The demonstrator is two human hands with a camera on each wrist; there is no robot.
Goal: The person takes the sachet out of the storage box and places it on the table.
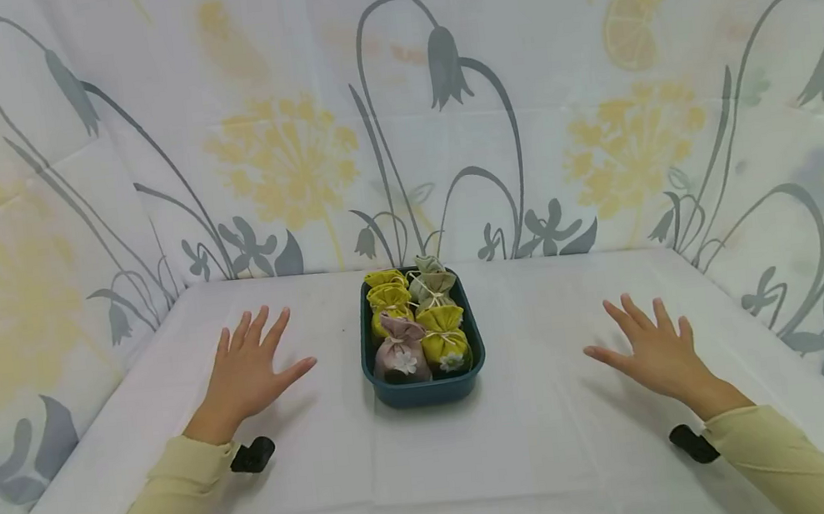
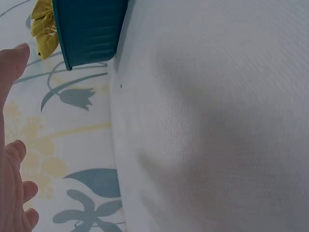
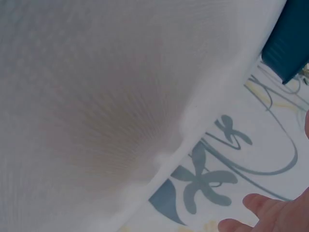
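While your left hand and right hand hovered released with fingers spread, the dark teal plastic tray of tied fabric sachets sat between them, likely for even reach.

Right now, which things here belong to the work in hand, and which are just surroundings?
In hand:
left hand, open, apart from the tray
right hand, open, also apart
teal tray
small tied fabric pouches inside it

Just there:
white table cover
floral backdrop

Pale yellow long sleeves, black wrist-worn cameras.
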